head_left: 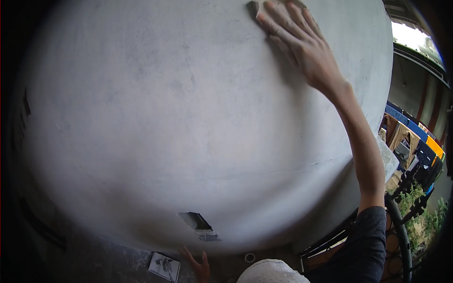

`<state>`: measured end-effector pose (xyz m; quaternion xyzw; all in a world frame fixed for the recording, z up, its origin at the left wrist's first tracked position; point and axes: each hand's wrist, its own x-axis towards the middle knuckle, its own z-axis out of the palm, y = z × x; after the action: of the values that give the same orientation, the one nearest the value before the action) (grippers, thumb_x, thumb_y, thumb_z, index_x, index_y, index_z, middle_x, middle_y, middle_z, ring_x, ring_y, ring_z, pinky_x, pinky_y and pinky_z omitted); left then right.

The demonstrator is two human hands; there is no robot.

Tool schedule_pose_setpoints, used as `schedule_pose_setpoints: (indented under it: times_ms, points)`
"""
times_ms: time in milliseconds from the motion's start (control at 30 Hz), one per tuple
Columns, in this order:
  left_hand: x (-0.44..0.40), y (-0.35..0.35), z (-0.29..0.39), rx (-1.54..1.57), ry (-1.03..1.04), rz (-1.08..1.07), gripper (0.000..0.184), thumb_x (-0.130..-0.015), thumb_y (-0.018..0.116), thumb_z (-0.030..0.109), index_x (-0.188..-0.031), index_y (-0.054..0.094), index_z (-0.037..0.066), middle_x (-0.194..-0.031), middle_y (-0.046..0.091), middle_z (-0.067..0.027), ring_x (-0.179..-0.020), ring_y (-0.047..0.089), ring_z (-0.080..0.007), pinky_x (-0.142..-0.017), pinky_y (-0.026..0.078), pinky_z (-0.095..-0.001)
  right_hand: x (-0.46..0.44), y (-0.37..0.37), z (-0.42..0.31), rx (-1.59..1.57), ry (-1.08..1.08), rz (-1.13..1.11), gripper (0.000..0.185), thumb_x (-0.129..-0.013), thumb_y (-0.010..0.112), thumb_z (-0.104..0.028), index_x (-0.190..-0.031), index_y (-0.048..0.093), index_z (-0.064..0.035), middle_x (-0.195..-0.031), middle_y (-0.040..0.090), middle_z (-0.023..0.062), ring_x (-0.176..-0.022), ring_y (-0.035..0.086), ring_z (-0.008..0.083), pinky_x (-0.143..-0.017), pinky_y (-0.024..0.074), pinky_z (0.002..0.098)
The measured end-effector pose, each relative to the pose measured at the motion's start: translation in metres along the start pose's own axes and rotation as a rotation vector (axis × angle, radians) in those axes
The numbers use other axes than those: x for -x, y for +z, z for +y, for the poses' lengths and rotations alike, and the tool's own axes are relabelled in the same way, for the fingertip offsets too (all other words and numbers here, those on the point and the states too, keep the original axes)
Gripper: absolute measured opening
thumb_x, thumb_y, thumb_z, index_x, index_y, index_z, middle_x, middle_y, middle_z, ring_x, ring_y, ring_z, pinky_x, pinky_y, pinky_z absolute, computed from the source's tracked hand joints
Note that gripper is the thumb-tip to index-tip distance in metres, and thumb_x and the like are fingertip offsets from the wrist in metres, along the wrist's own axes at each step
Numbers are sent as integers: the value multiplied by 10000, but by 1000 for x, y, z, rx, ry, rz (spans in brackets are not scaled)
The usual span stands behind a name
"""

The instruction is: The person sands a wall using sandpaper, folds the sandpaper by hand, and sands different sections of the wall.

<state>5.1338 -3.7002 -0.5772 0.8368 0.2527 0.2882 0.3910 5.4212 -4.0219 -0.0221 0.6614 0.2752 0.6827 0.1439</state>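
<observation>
A large pale grey wall with faint dark smudges fills most of the view. High on it at the upper right, my right hand presses a dark, thin-edged piece against the surface, and its fingers cover most of that piece. Low in the view, my left hand is beside the wall's bottom edge with its fingers spread and nothing visible in it. Just left of that hand lies a white rectangular tray with dark marks or bits on it.
A rectangular opening cuts into the wall's lower part. A white rounded cap shows at the bottom. To the right are a dark metal railing, hanging clothes and green plants. A small ring lies below.
</observation>
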Motion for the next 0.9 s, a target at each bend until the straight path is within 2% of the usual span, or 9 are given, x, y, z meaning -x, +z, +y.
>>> schedule_pose_setpoints:
  times_ms: [100,200,267,367,433,567,700,800,900]
  points:
    - [-3,-1,-1,29,-23,3,888,-893,669,329,-1582,157,102,-1617,81,-285,-1496,110,-451,-1192,166,-541,6,1,-22,24,105,-25,506,-1048,400,-369,-1543,302,-329,-1610,281,-2,-1499,204,274,-1252,118,473]
    - [-3,0,7,42,-13,21,882,-891,669,327,-1580,166,102,-1615,84,-287,-1493,123,-454,-1189,175,-539,68,-12,-88,-298,-161,-210,616,-1044,414,-374,-1588,143,-278,-1646,172,29,-1512,153,295,-1248,90,513]
    - [-1,-8,11,46,-19,26,878,-891,668,324,-1579,171,100,-1615,86,-288,-1490,131,-457,-1188,177,-539,104,-22,-107,-320,-322,-400,617,-1013,457,-376,-1571,196,-339,-1631,221,-27,-1510,166,278,-1254,105,499]
    - [-1,-11,12,50,21,38,874,-890,668,320,-1577,175,98,-1615,86,-288,-1486,141,-463,-1186,183,-540,73,-6,-70,-308,-334,-242,580,-1013,417,-417,-1557,219,-374,-1634,205,-38,-1513,154,238,-1263,109,455]
    - [-2,-15,13,81,34,29,875,-889,670,315,-1578,173,105,-1617,82,-284,-1487,137,-462,-1183,188,-546,21,-15,-34,-81,-68,-180,506,-1034,355,-442,-1533,280,-407,-1626,233,-25,-1513,150,243,-1262,92,453]
    - [-4,-17,6,97,3,37,880,-888,671,323,-1581,169,117,-1618,79,-281,-1489,133,-459,-1182,192,-550,-15,7,-34,-153,223,108,529,-1051,228,-502,-1554,269,-342,-1642,182,14,-1522,73,282,-1248,22,483]
    - [-6,-12,-18,73,2,42,887,-887,672,336,-1583,165,125,-1619,80,-274,-1492,125,-452,-1184,190,-552,26,-16,-151,-296,-225,-289,606,-1020,254,-561,-1577,132,-355,-1643,178,-4,-1517,127,278,-1260,60,472]
    - [-2,-25,-29,30,15,29,888,-888,670,337,-1583,162,117,-1621,78,-270,-1496,116,-446,-1186,187,-551,20,-6,-145,-303,-375,-270,633,-1003,295,-565,-1575,106,-371,-1638,189,-18,-1512,154,258,-1266,81,461]
    - [-14,-32,-35,48,11,42,891,-888,671,328,-1583,158,109,-1622,75,-267,-1500,106,-440,-1188,182,-547,-25,-11,-110,-94,-124,-159,587,-1014,299,-535,-1566,181,-373,-1636,194,-19,-1513,145,265,-1266,80,470]
